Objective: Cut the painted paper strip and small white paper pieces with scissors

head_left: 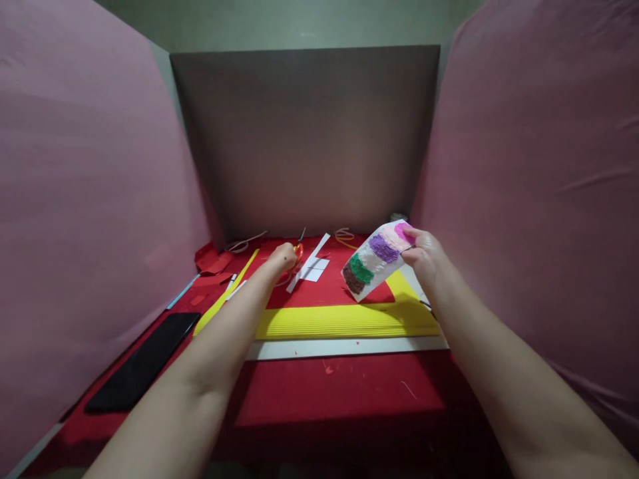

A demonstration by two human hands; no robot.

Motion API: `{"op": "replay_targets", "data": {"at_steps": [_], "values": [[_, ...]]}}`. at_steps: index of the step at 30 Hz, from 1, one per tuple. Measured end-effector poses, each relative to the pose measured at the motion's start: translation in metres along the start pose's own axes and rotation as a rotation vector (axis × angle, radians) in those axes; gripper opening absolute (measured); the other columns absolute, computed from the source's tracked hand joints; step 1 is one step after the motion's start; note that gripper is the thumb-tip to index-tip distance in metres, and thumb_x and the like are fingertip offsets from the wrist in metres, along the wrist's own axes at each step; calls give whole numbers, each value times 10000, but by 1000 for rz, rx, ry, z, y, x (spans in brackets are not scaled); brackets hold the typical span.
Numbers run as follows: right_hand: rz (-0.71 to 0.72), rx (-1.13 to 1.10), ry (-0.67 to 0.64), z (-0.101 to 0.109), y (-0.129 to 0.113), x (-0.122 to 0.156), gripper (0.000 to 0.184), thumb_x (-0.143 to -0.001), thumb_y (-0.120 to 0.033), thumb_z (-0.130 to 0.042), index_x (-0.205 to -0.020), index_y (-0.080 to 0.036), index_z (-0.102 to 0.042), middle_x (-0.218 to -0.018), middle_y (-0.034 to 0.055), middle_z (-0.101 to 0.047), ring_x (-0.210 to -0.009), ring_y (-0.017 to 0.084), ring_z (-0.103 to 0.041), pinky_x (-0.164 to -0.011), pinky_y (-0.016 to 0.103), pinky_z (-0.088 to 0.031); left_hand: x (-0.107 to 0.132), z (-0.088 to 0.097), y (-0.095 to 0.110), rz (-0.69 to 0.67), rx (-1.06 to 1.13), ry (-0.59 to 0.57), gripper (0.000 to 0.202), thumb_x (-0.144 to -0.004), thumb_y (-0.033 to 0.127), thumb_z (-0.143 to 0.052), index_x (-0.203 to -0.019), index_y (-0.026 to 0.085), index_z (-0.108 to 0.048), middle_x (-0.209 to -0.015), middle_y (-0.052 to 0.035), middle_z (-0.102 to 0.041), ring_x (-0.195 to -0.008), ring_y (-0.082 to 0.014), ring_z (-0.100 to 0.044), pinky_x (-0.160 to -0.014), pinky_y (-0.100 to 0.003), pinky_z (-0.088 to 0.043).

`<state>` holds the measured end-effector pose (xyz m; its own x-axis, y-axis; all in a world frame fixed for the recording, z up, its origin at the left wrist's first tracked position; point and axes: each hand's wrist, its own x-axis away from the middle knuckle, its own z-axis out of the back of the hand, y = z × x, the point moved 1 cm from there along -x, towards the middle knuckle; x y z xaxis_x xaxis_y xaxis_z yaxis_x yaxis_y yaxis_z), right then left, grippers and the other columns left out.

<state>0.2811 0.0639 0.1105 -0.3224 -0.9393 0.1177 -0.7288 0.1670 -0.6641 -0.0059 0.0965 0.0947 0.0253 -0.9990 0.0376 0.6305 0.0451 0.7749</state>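
My left hand (283, 257) is closed on a pair of scissors (299, 253) with orange-red handles. Its blades point away toward the back panel, and my fist hides part of the handles. A white card (377, 259) with textured patches of pink, pale pink, purple, white, green and brown hangs tilted from my right hand (422, 253), which pinches its upper right corner. Beneath both hands lies a red sheet (339, 289) bordered by ribbed yellow strips (344, 321). White paper pieces (313, 269) rest on the red between my hands, one of them a long thin strip.
A black flat object (144, 359) lies at the left edge of the red table. Red paper scraps (214, 258) and a pale blue strip (184, 291) are beyond it. Pink cloth walls (90, 166) flank both sides, with a grey panel (309, 140) at the back.
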Motion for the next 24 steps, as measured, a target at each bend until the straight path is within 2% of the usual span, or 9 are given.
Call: {"op": "replay_targets", "data": {"at_steps": [3, 6, 10, 14, 17, 20, 22, 24], "values": [[-72, -29, 28, 0, -4, 11, 204, -769, -47, -447, -875, -135, -597, -640, 30, -665, -649, 182, -644, -767, 436, -530, 9, 3, -5, 6, 146, 27, 156, -672, 210, -682, -610, 134, -561, -452, -5, -543, -464, -108, -531, -468, -206, -342], [-109, -59, 17, -10, -5, 24, 196, -815, -101, -436, -910, -129, -605, -692, 45, -681, -728, 178, -657, -821, 406, -515, 26, -4, 3, -17, 343, -31, 204, -680, 275, -692, -651, 122, -559, -582, -60, -637, -451, -84, -515, -448, -196, -337], [-106, -182, -84, -31, -8, 44, 229, -857, -166, -408, -940, -144, -621, -705, 41, -693, -777, 163, -659, -823, 363, -515, 68, -30, 15, 7, 609, -168, 282, -766, 379, -607, -671, 123, -537, -696, -109, -676, -456, -85, -516, -403, -198, -317], [-74, -350, -159, -43, -4, 61, 245, -865, -166, -398, -862, -175, -642, -649, 9, -689, -764, 132, -656, -816, 302, -511, 111, -60, 28, 38, 841, -277, 313, -856, 394, -482, -639, 169, -463, -641, -103, -648, -541, -133, -572, -426, -224, -352], [-83, -423, -107, -38, 10, 72, 254, -849, -142, -411, -743, -193, -636, -622, -9, -686, -735, 108, -652, -810, 257, -502, 120, -68, 41, -4, 1014, -199, 261, -911, 278, -390, -664, 196, -416, -633, -41, -606, -564, -94, -553, -486, -215, -385], [-93, -443, -103, -21, 26, 89, 223, -806, -125, -454, -714, -212, -638, -651, -18, -699, -773, 117, -657, -828, 278, -493, 114, -62, 50, -44, 1121, -78, 231, -892, 186, -407, -663, 200, -384, -552, 26, -498, -515, -61, -494, -493, -198, -370], [-78, -422, -189, -3, 31, 105, 155, -769, -151, -518, -765, -226, -654, -709, -12, -714, -833, 143, -658, -848, 326, -485, 110, -50, 53, -73, 1151, -14, 217, -858, 162, -443, -654, 194, -379, -509, 51, -432, -468, -48, -448, -457, -193, -329], [10, -381, -390, 16, 27, 121, 183, -758, -293, -576, -917, -265, -663, -883, 4, -723, -934, 182, -640, -870, 398, -469, 109, -34, 55, -119, 1158, 32, 200, -811, 146, -489, -647, 184, -380, -490, 68, -399, -428, -33, -410, -429, -184, -290]]}}
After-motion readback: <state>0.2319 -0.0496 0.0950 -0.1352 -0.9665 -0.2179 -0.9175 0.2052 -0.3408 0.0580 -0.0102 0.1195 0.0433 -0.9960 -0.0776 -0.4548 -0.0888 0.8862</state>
